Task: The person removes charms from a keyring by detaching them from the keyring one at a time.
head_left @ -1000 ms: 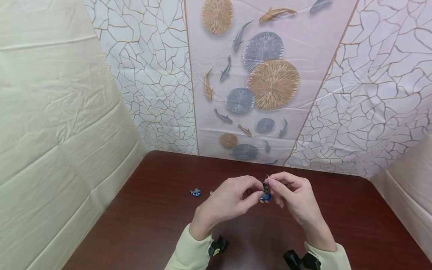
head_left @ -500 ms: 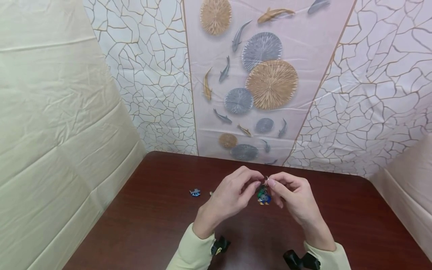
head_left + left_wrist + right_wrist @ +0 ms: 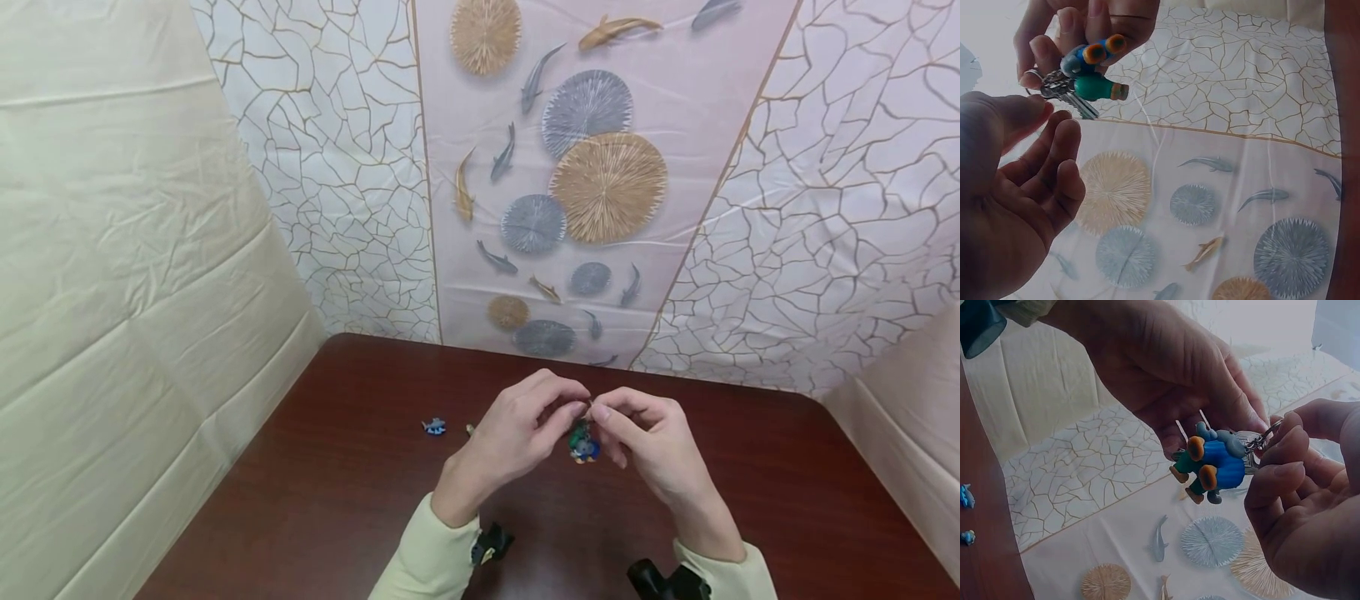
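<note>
Both hands meet above the table and pinch a small metal key ring (image 3: 1274, 428) between thumb and fingertips, the left hand (image 3: 510, 433) on one side, the right hand (image 3: 656, 442) on the other. A short chain links the ring to a blue figurine (image 3: 1222, 465) with a grey head and orange feet. Beside it hangs a green figurine (image 3: 1092, 88), also with orange at its end. Silvery keys (image 3: 1079, 105) dangle next to them in the left wrist view. Fingertips hide part of the ring in the head view.
On the dark red-brown table (image 3: 360, 500) lies a small blue-grey shark-like figure (image 3: 434, 427). Another small item (image 3: 470, 430) shows just behind the left hand. Patterned cloth (image 3: 375, 167) hangs behind the table, and pale cloth (image 3: 135, 292) covers the left side.
The left fingers have moved up from the figurines to the ring. The figurines now hang freer, slightly lower and to the left, with the green one more visible. The right hand has barely moved.
</note>
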The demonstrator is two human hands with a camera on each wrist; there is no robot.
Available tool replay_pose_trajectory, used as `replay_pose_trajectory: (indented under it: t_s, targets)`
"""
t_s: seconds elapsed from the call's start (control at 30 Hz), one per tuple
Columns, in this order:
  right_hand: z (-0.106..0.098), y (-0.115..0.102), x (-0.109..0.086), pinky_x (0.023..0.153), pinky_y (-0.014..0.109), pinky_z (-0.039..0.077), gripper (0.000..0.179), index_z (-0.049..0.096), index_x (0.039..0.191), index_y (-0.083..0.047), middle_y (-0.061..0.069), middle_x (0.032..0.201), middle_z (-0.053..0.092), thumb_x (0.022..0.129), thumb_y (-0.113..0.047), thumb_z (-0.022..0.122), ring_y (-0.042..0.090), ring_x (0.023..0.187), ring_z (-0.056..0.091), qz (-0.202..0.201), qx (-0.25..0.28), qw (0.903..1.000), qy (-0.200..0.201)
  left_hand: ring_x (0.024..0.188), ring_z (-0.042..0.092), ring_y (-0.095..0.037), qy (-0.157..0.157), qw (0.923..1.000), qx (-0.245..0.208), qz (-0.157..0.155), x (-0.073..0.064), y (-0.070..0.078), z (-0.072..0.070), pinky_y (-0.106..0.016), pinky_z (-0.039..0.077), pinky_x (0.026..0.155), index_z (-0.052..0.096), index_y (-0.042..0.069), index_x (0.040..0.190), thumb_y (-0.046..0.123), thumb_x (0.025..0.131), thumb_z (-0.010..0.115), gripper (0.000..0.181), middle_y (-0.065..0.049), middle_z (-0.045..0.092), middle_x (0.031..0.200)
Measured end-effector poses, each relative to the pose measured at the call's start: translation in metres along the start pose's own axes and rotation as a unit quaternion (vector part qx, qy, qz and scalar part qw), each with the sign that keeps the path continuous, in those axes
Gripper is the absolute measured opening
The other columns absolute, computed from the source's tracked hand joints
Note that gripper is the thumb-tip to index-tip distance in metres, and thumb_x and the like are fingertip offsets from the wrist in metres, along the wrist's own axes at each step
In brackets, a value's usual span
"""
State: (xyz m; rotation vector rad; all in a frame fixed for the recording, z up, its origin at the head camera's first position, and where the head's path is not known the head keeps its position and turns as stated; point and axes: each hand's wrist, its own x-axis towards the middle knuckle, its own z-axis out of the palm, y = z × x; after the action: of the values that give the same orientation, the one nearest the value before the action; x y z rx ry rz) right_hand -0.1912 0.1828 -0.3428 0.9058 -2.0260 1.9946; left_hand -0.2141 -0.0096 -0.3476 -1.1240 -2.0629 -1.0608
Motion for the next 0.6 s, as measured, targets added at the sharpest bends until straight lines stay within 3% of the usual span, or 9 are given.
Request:
replay_pose_trajectory:
  t_s: [0.4, 0.6]
  targets:
    - [0.0021, 0.0, -0.0008, 0.038, 0.032, 0.036, 0.017, 0.066, 0.091, -0.001, -0.006, 0.069, 0.062, 0.092, 0.011, 0.054, 0.016, 0.045, 0.046, -0.002, 0.002, 0.9998, -0.019, 0.08, 0.058, -0.001, 0.005, 0.9999, -0.012, 0.001, -0.0016, -0.0022, -0.0009, -0.008, 0.045, 0.072, 0.069, 0.013, 0.094, 0.013, 0.095, 0.062, 0.007, 0.005, 0.067, 0.087]
    - [-0.0023, 0.0028, -0.0003, 0.04, 0.027, 0.038, 0.027, 0.067, 0.094, -0.001, 0.003, 0.073, 0.058, 0.085, 0.021, 0.055, 0.015, 0.05, 0.047, -0.089, -0.028, 0.9936, -0.065, 0.071, 0.055, 0.004, -0.02, 0.997, -0.072, -0.021, -0.0026, -0.0013, -0.0033, -0.011, 0.048, 0.062, 0.069, 0.012, 0.09, 0.011, 0.093, 0.063, 0.007, 0.004, 0.067, 0.08]
